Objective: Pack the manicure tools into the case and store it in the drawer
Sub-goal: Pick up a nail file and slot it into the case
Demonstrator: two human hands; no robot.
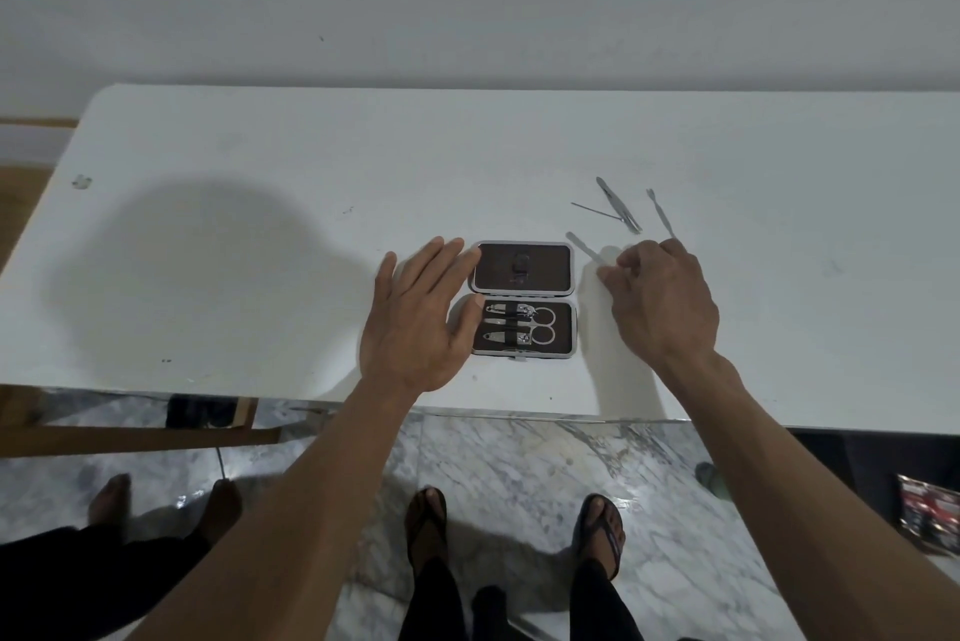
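A small manicure case [522, 298] with a grey rim and brown lining lies open on the white table [260, 204]. Its near half holds two clippers and a pair of scissors [540, 325] under black straps. My left hand [421, 318] rests flat with straight fingers at the case's left edge. My right hand [662, 300] pinches a thin metal tool [584, 248] just right of the case. Farther back on the table lie tweezers [618, 205], a thin metal pick [592, 209] and a slim cuticle tool [661, 213].
The table's front edge runs just below the case, with marble floor and my sandalled feet [519, 531] beneath. Another person's bare feet [166, 505] stand at the lower left. A wooden frame [140, 435] shows under the table's left end. A printed packet [930, 516] lies at the right edge.
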